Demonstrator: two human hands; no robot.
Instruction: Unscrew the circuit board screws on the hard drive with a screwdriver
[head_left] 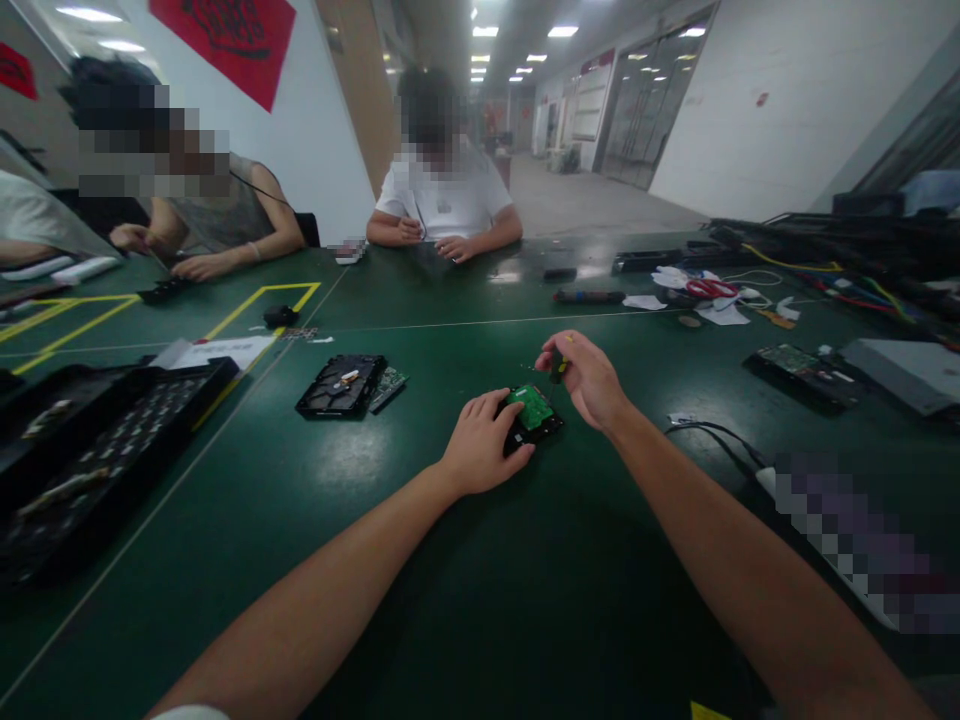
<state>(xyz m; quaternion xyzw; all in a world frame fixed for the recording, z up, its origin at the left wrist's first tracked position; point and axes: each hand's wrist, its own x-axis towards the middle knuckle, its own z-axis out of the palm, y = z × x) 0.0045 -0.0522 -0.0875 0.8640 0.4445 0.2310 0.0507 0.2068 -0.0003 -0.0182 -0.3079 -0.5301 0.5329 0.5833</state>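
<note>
A small hard drive (523,437) with a green circuit board (529,408) lies on the green table in front of me. My left hand (484,447) grips it from the left, fingers over the board and thumb along the near edge. Just above the drive's right side, my right hand (585,378) is closed around a screwdriver (559,366) with a black and yellow handle. Its thin shaft points down toward the board; whether the tip touches is too small to tell. Left of my hands sits a black drive casing (343,385), with a loose circuit board (388,389) beside it.
Black parts trays (112,460) stand at the left. Another drive (806,375), a grey metal box (900,370) and a partly blurred white object with a cable (825,540) lie right. Cables (825,270) pile up at back right. Two people (450,200) work across the table.
</note>
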